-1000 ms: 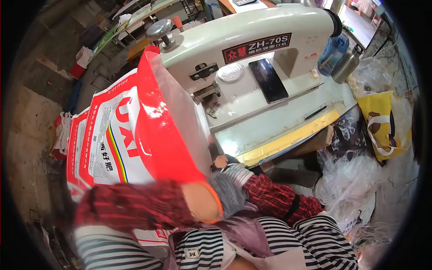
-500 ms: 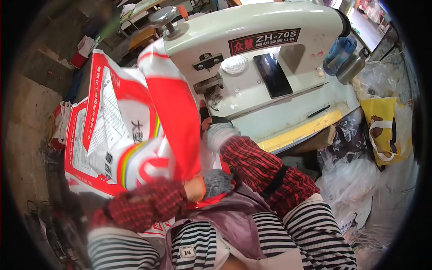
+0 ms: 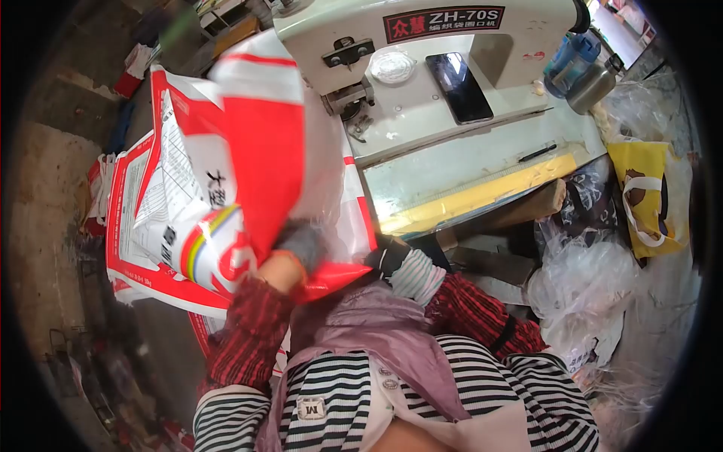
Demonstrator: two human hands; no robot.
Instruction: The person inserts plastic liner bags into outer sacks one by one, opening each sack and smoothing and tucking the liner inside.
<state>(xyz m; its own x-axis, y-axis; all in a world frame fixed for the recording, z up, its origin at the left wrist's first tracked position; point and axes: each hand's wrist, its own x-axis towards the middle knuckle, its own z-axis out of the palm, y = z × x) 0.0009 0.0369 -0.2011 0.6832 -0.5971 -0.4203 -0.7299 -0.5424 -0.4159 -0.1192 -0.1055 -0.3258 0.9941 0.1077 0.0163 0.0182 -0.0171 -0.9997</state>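
A large red and white printed woven bag (image 3: 267, 166) stands in front of me, its upper part bent over and smeared by motion. My left hand (image 3: 300, 247), in a grey glove, is at the bag's lower front, against its pale inner side; its fingers are too blurred to read. At the bag's lower right corner, my right hand (image 3: 390, 256) is closed on the edge, dark covering on the fingers and a striped cuff at the wrist. Just beyond the bag is a white sewing machine (image 3: 512, 45) labelled ZH-70S, its needle area left of the arm.
A phone (image 3: 458, 87) and a clear round lid-like item (image 3: 393, 66) lie on the machine bed. Yellow tape (image 3: 482, 194) runs along its front edge, near a black pen (image 3: 538, 153). Bottles (image 3: 595, 83), a yellow bag (image 3: 640, 196) and clear plastic (image 3: 580, 279) are at right.
My right hand has come down from beside the needle area toward my lap, with the bag's edge. My left hand has moved up and left along the bag. The view has tilted down.
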